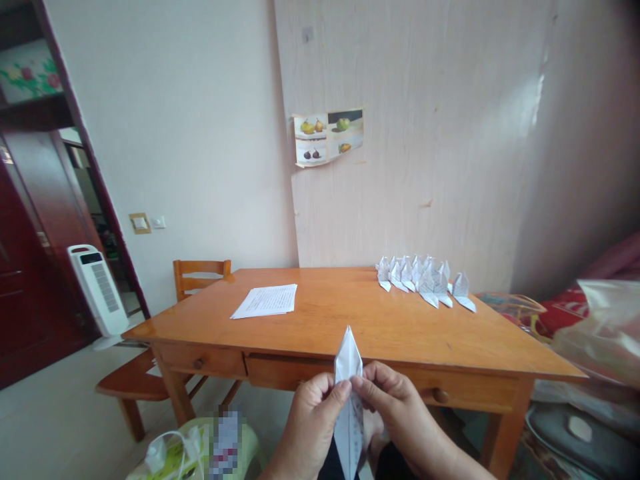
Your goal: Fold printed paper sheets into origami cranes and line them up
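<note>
Between my two hands is a folded paper [348,360], a narrow diamond shape standing with its point up, with printing on its lower half. My left hand [313,417] pinches its left edge, thumb laid on the front face. On the opposite edge, my right hand [395,407] grips the paper with thumb and bent fingers. Both hands are in front of the wooden table's near edge. Several folded paper figures [430,283] stand grouped at the table's far right. A stack of printed sheets [265,300] lies toward the left of the tabletop.
The wooden table [320,320] has drawers along its front. A wooden chair [203,270] is behind its left end, and a wooden bench [135,377] stands at lower left. Below left is a pale green stool [250,443] with a cable on it. Plastic bags [610,327] crowd the right.
</note>
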`<act>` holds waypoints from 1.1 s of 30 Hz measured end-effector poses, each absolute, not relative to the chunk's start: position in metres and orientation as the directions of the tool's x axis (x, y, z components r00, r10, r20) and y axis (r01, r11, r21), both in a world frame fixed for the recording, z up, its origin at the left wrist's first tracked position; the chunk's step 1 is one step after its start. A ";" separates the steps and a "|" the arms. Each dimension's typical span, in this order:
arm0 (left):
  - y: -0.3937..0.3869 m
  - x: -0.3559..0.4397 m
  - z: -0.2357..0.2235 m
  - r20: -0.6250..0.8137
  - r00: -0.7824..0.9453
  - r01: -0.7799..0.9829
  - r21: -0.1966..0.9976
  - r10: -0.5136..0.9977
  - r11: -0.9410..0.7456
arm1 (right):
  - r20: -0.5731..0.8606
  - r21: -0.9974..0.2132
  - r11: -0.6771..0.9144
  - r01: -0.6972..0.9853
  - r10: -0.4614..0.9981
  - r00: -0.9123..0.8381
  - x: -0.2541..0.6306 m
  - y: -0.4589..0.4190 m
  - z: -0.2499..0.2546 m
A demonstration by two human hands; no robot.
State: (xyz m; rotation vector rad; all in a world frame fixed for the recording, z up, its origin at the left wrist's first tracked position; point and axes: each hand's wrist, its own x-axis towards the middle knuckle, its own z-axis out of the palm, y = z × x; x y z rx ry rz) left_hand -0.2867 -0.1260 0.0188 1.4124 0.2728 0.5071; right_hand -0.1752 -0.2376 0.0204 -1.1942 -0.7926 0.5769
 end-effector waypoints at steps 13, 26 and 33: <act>-0.130 -0.288 0.018 0.098 0.864 -0.140 0.989 0.494 0.049 | 0.156 -0.940 0.313 -0.133 0.744 0.649 -0.178 -0.239 0.026; -0.132 -0.289 0.018 0.080 0.898 -0.157 0.977 0.432 0.146 | 0.150 -0.933 0.336 -0.131 0.692 0.706 -0.178 -0.239 0.025; -0.134 -0.290 0.019 0.082 0.886 -0.163 0.976 0.456 0.143 | 0.165 -0.935 0.332 -0.123 0.716 0.679 -0.180 -0.243 0.029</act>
